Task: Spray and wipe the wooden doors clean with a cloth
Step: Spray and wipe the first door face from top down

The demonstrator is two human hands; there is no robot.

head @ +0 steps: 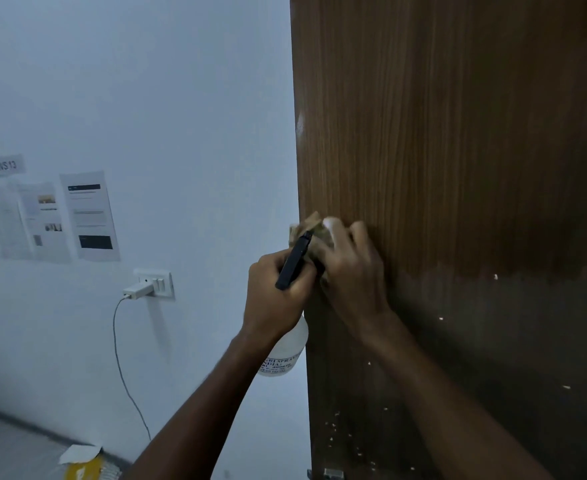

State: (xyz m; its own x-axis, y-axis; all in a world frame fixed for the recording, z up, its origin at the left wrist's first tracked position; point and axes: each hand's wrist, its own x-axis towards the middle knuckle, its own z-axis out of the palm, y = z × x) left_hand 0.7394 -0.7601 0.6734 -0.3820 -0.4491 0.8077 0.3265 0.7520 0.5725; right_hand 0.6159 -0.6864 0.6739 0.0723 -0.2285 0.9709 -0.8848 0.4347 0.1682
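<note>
cloth (314, 233) mostly hidden under right hand (350, 268); spray bottle (283, 351) behind left hand (278, 289).

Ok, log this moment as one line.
step: wiping | right hand: presses cloth on wooden door near left edge | left hand: holds spray bottle

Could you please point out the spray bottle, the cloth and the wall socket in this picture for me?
spray bottle (282, 355): head view, on its white labelled body below the left hand.
cloth (314, 227): head view, on the bunched part above the right hand's fingers.
wall socket (158, 283): head view, on its white faceplate.
</note>
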